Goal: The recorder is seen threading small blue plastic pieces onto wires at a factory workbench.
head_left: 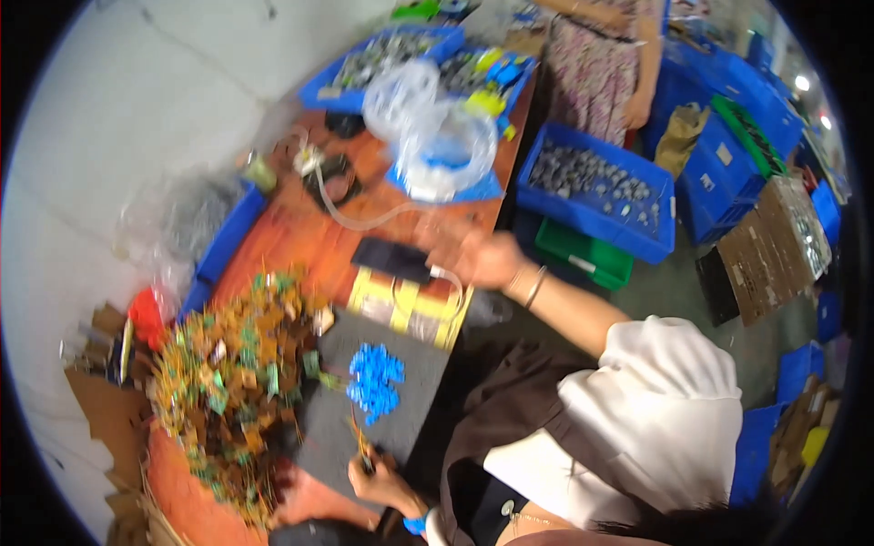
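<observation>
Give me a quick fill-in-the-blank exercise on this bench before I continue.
1. The small parts heaped on the dark mat are ____.
2. The hand pinching a thin piece is the ____ one.
3. Partly hidden by the blue tub of gray parts is a ____ tub.
4. The thin bracelet circles the ____ wrist.

Missing words: blue; left; green; right.

The left hand [384, 484] pinches a thin brown strip [359, 431] near blue pieces [374, 380] on a black mat [414, 435]; the right hand [482, 258], blurred, is near a dark pouch [390, 260]
</observation>
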A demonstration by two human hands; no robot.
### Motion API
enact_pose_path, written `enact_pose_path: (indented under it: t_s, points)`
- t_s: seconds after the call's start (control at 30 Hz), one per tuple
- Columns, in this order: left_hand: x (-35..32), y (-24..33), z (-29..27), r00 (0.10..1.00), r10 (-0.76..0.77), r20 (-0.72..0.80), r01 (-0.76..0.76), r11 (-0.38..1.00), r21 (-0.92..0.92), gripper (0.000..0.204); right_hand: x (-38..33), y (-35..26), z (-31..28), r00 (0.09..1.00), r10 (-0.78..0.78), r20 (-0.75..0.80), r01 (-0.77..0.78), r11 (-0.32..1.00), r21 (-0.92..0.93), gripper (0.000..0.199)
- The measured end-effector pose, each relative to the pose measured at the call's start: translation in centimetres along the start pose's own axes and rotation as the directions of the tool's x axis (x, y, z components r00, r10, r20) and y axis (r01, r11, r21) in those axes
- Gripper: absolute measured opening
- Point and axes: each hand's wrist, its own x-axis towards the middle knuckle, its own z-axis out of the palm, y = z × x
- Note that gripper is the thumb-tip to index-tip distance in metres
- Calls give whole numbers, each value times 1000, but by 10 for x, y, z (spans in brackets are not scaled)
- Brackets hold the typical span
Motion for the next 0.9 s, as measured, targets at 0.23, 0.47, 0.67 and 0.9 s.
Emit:
enact_pose_path:
  t_s: [0.23, 0.47, 0.67, 0.9]
  points:
    - [9, 25, 19, 970, 238, -48, -237, 971, 10, 16, -16, -73, -11, 964, -266, 29, 267, 954, -137, 74]
    - [-5, 4, -3, 997, 69, -24, -70, 997, -15, 16, -15, -31, -31, 997, -69, 21, 65, 985, 161, 70]
    - [2, 23, -2, 964, 260, 52, -264, 956, 130, 11, 8, 66, 62, 897, 398, -190, -396, 538, -744, 26]
    - [-1, 40, 2, 999, 39, -23, -37, 996, 77, 10, 20, 182, 75, 904, 197, 379, 420, -245, -874, 10]
